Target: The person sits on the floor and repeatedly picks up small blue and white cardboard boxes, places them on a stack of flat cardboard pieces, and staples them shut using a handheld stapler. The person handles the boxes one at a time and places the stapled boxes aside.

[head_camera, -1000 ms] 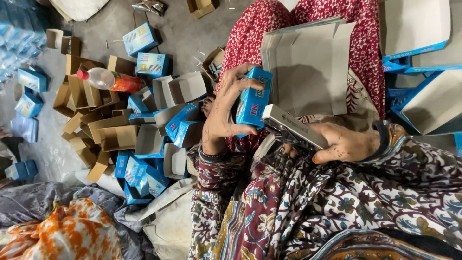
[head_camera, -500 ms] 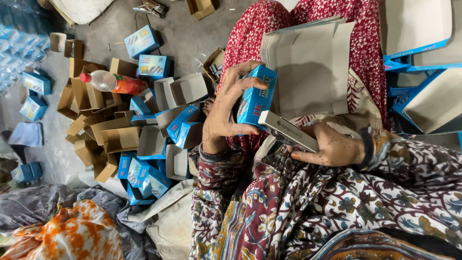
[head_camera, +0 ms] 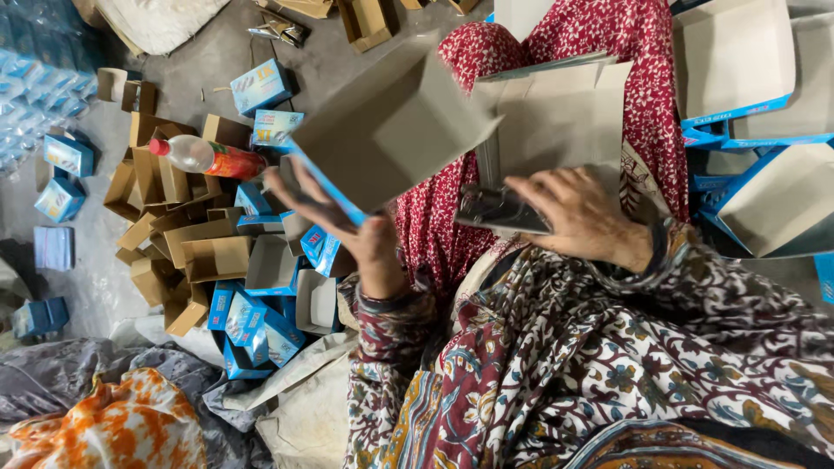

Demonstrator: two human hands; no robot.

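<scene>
The left hand [head_camera: 369, 247] holds a carton [head_camera: 391, 130] raised above the lap; its grip is closed on the carton's lower blue-printed edge, thumb and fingers spread along that rim. The carton is thin cardboard, boxy and partly opened out, its dull grey-brown inner face turned to the camera and a glossy blue strip showing along the edge at the grip.

The right hand [head_camera: 586, 217] lies palm down, fingers curled over a flat, shiny dark packet [head_camera: 495, 210] that sticks out past its fingertips toward the left hand. How firmly it is gripped cannot be told. Just beyond this hand, a stack of flat blanks [head_camera: 565, 113] of matte grey cardboard with cut flaps rests on the red floral cloth of the lap [head_camera: 643, 52].

To the outer side of the left grip, on the grey concrete floor [head_camera: 321, 52], lies a loose pile of boxes [head_camera: 217, 260], some brown and open, some blue and glossy. A clear plastic bottle [head_camera: 208, 158] with a red cap lies on its side among them. On the far side of the right grip, larger flat sheets [head_camera: 764, 182] with blue edges lie fanned out. A crumpled orange and white cloth [head_camera: 104, 426] lies nearer the person than the pile.
</scene>
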